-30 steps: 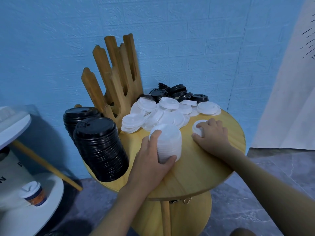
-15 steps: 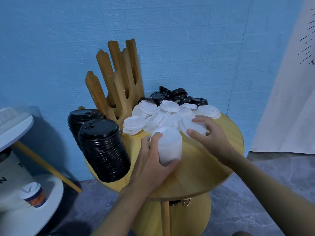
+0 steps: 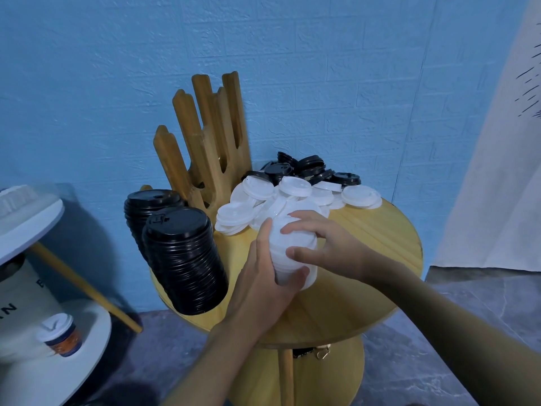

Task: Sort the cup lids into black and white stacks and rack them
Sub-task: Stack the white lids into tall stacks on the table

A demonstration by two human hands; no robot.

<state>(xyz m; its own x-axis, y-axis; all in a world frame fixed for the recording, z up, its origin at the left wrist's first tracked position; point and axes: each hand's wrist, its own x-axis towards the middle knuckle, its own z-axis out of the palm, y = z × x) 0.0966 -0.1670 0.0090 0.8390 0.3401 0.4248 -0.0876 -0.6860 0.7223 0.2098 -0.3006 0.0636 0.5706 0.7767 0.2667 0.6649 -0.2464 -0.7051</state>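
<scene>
My left hand (image 3: 265,276) grips a stack of white lids (image 3: 295,247) standing on the round wooden table (image 3: 366,259). My right hand (image 3: 330,244) holds a white lid on top of that stack, fingers curled over its rim. Behind the stack lies a loose heap of white lids (image 3: 281,197), and further back a pile of black lids (image 3: 304,169). Two tall black lid stacks (image 3: 184,259) lean in the wooden rack (image 3: 205,136) at the table's left.
A blue brick wall stands right behind the table. At the left is a white stand (image 3: 32,218) with a small paper cup (image 3: 60,336) on its lower shelf. A white curtain (image 3: 497,171) hangs at the right. Grey floor lies below.
My right hand picked a white lid off the table, carried it left and set it on the stack that my left hand holds.
</scene>
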